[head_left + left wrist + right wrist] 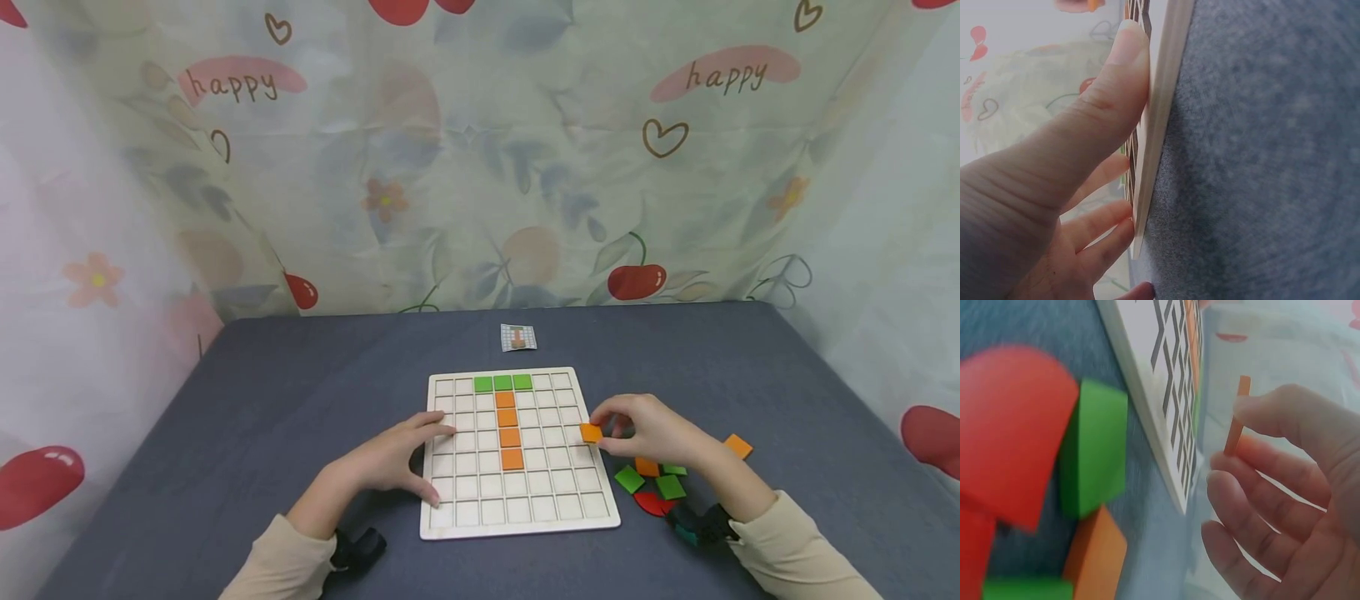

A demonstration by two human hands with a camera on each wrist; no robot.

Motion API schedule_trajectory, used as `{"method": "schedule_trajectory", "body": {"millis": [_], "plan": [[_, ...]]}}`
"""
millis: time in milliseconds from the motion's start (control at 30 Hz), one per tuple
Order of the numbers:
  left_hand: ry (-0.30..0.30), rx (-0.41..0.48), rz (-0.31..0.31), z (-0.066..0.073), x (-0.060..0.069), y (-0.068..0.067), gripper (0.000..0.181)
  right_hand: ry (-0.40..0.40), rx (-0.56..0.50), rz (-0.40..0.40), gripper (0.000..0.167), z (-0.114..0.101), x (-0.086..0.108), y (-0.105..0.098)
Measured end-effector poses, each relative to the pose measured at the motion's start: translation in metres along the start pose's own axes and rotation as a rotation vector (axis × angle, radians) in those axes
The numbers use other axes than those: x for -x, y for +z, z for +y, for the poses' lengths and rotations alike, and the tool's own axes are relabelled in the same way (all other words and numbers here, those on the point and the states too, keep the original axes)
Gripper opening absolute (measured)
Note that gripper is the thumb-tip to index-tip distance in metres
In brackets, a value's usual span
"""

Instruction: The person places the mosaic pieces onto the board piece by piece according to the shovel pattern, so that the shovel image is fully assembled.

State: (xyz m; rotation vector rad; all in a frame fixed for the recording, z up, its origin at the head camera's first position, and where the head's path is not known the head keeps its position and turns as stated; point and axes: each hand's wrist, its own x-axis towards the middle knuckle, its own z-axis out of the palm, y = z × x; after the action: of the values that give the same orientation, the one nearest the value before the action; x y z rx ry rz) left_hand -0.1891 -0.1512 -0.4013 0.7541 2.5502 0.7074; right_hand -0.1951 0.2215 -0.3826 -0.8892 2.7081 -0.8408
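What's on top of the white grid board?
On the board: three green tiles across the far row, four orange tiles in a column nearer the person. The left hand partly covers left cells; the held orange tile hides some right rim.

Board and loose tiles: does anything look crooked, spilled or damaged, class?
Nothing looks damaged; the placed tiles sit squarely on the board. One stray orange tile looks odd: the right forearm separates it from the loose pile.
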Motion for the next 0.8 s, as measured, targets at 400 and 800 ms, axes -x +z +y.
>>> {"method": "schedule_trajectory", "body": {"millis": [400,800], "plan": [[-0.001,0.002,-0.004,0.000,0.000,-0.001,0.087,0.004,0.015,0.019,0.021,-0.017,-0.012,0.013],[-0.005,0.010,-0.003,0.000,0.000,0.000,0.088,0.042,-0.024,0.005,0.020,-0.031,-0.019,0.026]]}}
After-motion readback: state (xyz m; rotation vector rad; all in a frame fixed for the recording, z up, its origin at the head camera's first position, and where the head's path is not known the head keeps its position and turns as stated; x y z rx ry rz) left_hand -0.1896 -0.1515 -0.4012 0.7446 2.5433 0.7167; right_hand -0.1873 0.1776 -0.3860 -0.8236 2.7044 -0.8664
